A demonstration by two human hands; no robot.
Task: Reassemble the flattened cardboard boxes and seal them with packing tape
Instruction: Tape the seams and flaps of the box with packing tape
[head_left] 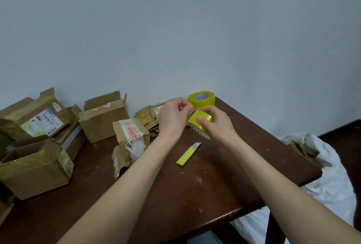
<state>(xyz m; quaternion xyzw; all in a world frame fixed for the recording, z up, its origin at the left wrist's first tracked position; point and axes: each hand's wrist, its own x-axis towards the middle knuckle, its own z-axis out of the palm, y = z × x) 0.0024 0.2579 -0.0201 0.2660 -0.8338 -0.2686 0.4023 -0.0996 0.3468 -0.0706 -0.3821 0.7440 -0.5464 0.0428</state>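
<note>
Head view, dark wooden table point(224, 181) against wall.

- One yellow utility knife point(188, 153) lies mid-table.
- Two yellow tape rolls. Held tape roll point(201, 124) is just beyond knife. Spare tape roll point(202, 98) stands farther beyond knife, at table's back edge.
- Right hand point(216, 124): fingers curled round held tape roll, thumb on its face.
- Left hand point(173, 118): fingertips pinching roll's upper edge.
- One flattened cardboard stack point(148, 116) beyond-left of knife.
- Five assembled boxes point(103, 118) left of knife; overlapping ones hard to separate.
- One white bag point(322, 165) right of knife.
</note>
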